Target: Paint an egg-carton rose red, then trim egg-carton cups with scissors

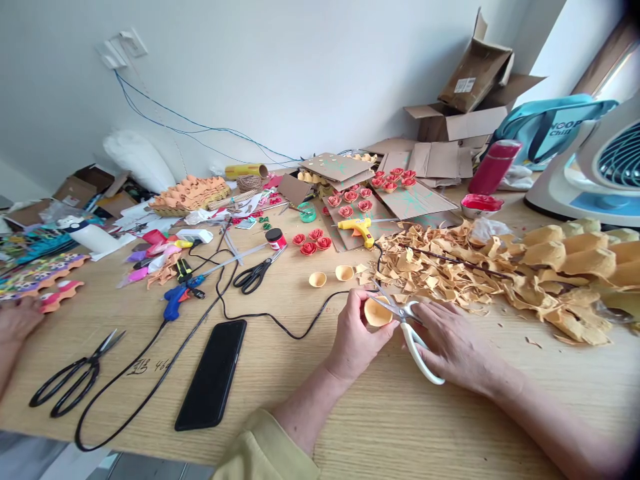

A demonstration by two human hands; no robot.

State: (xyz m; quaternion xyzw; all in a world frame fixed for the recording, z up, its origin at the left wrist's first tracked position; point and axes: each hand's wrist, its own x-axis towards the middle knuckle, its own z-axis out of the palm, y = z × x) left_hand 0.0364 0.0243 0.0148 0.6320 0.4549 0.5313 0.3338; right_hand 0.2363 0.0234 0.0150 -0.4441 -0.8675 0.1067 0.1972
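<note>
My left hand (357,337) is closed around a small yellow egg-carton cup (376,313), its opening tilted toward me. White-handled scissors (417,350) are in my right hand (450,340), fingers through the handles. Their blades are parted and lie across the cup's rim, close to my left fingertips. Two more yellow cups (331,275) stand on the table just beyond my left hand. A heap of yellow carton scraps (440,267) spreads behind and right of my right hand.
A yellow glue gun (357,230) and red paper roses (315,241) lie beyond the cups. Left are a phone (213,373), black scissors (75,377) and a blue glue gun (180,297) with a trailing cord. Another person's hand (20,320) rests at far left. A fan (595,167) stands right.
</note>
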